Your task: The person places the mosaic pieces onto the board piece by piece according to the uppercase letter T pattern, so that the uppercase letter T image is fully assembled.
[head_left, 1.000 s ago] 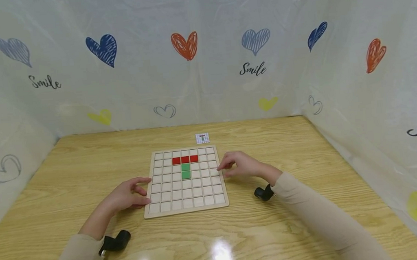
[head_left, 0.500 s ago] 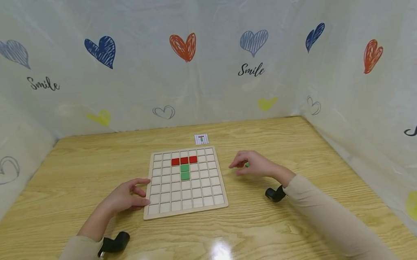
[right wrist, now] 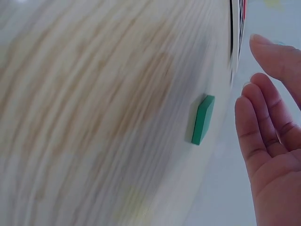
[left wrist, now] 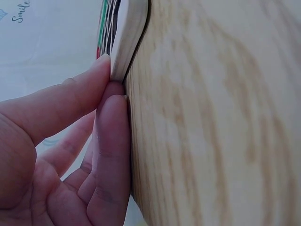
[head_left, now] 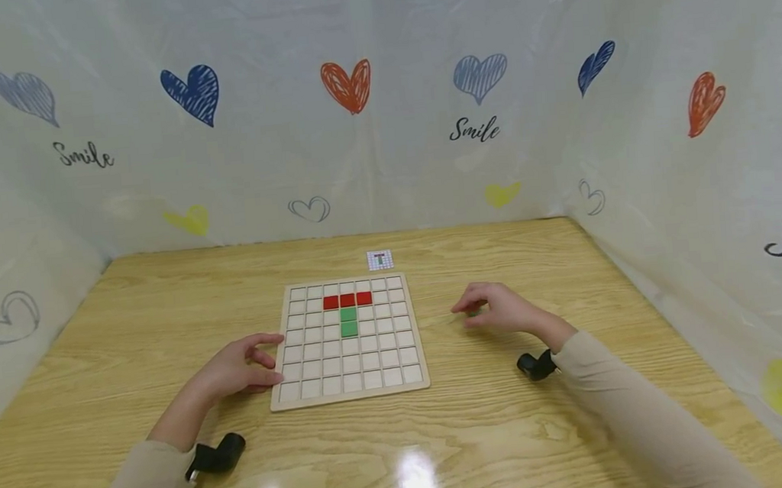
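A square wooden grid board [head_left: 351, 397] lies on the table. Three red tiles [head_left: 347, 300] make a row near its far side, and two green tiles [head_left: 349, 329] run down from the middle one. My left hand [head_left: 235, 367] touches the board's left edge, thumb and forefinger spread apart along it; up close the thumb tip lies on the rim. To the board's right, my right hand [head_left: 499, 308] hovers with relaxed fingers over a loose green tile [right wrist: 203, 120]. The right wrist view shows that tile lying on the table, apart from the fingers.
Behind the board lies a small printed card [head_left: 380, 259] with a red and green T pattern on a grid. A pale curtain [head_left: 398, 159] with hearts hangs around the back and sides of the wooden table [head_left: 352, 454]. Each wrist wears a black camera mount.
My right hand has moved from the board's right edge out to the right, over the loose green tile. The left hand and the tiles on the board have stayed put.
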Available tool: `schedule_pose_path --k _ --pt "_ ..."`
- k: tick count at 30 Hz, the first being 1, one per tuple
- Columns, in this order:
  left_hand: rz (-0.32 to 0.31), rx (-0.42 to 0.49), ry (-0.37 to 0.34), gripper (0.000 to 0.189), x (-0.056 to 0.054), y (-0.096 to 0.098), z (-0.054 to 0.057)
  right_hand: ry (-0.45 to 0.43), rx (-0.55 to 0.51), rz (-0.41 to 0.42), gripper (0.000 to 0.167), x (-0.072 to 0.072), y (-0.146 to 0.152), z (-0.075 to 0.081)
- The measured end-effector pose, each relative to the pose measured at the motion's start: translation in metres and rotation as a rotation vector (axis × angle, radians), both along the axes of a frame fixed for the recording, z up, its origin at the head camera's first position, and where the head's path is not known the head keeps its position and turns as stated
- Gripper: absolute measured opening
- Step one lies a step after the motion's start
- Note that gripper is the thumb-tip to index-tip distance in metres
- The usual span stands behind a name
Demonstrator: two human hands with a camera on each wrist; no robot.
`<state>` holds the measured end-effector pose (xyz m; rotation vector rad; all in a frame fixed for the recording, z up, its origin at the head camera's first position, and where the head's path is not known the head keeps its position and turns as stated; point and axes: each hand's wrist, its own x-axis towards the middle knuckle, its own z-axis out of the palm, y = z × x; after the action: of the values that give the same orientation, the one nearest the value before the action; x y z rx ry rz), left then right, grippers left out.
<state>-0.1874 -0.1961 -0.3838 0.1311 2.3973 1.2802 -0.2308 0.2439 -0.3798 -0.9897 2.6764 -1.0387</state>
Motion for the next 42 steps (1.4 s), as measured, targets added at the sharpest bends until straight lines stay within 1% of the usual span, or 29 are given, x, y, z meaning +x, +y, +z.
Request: schedule_pose_path --k 5,11,16,23,28,32,36,38,42 --pt "0.007 -0.014 -0.004 0.068 -0.001 0.003 0.001 -0.002 0.003 -0.038 0.024 0.001 0.009 0.001" --pt "0.022 -0.028 -0.009 0.068 -0.002 0.005 0.002 -0.014 -0.004 -0.05 0.025 -0.004 0.016 0.0" --pt "0.036 -0.045 -0.014 0.067 -0.002 0.007 0.004 -0.013 0.014 -0.074 0.025 -0.007 0.022 0.0" --pt "0.037 -0.086 -0.017 0.067 -0.003 0.01 0.006 -0.066 0.036 -0.101 0.027 -0.012 0.026 -0.002" --pt "0.045 -0.079 -0.022 0.067 -0.003 0.011 0.006 -0.104 0.06 -0.121 0.028 -0.016 0.026 -0.003" --pt "0.049 -0.066 -0.024 0.066 -0.002 0.011 0.007 -0.126 0.084 -0.117 0.03 -0.018 0.024 -0.002" --pt "0.027 -0.065 0.009 0.066 -0.002 0.01 0.007 -0.145 0.106 -0.104 0.033 -0.02 0.021 -0.002" --pt "-0.002 -0.085 0.058 0.066 -0.002 0.009 0.007 -0.156 0.111 -0.102 0.034 -0.021 0.019 -0.003" --pt "-0.085 -0.113 0.149 0.069 -0.002 0.006 0.004 -0.153 0.122 -0.1 0.032 -0.023 0.015 -0.005"
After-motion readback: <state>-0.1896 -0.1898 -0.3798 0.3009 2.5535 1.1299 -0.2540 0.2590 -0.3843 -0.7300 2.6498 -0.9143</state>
